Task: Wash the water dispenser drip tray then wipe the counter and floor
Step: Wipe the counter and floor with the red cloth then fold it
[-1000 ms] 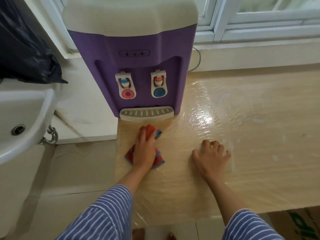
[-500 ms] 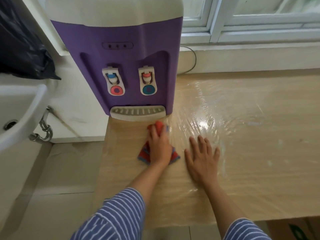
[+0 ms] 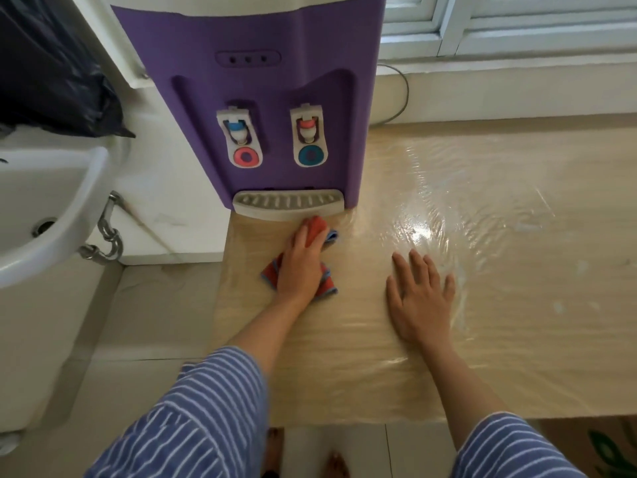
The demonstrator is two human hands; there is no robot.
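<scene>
A purple water dispenser (image 3: 262, 98) stands at the counter's back left, its grey slotted drip tray (image 3: 289, 205) seated at the base. My left hand (image 3: 301, 263) presses flat on a red and blue striped cloth (image 3: 327, 286) lying on the wood-look counter (image 3: 517, 270), fingertips just below the tray's front edge. The cloth's far end bunches against the tray. My right hand (image 3: 418, 298) lies palm down on the counter with fingers spread, to the right of the cloth, holding nothing.
A white sink (image 3: 44, 208) with a chrome drain pipe (image 3: 107, 236) is at the left, a black bag (image 3: 51, 70) above it. The counter is covered in shiny plastic film. Tiled floor (image 3: 103, 339) lies below; a window frame runs along the back.
My left hand slid the cloth right across the counter, then back left and forward up against the drip tray. My right hand flattened and spread its fingers.
</scene>
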